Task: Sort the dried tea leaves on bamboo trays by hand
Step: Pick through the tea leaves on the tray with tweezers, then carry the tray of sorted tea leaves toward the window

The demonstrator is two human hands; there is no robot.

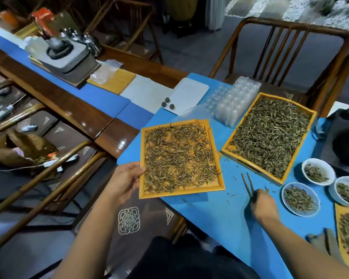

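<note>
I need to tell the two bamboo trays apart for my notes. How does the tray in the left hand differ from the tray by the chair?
The held tray, gripped by the left hand, juts past the table edge; the far tray rests flat on the blue table. The held tray carries a thin scatter with bamboo showing through; the far tray is heaped and looks larger. Both are yellow-rimmed, rectangular and hold dried tea leaves.

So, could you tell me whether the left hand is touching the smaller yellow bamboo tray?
Touching: the head view shows the left hand gripping the smaller yellow bamboo tray by its left rim, thumb on top.
</note>
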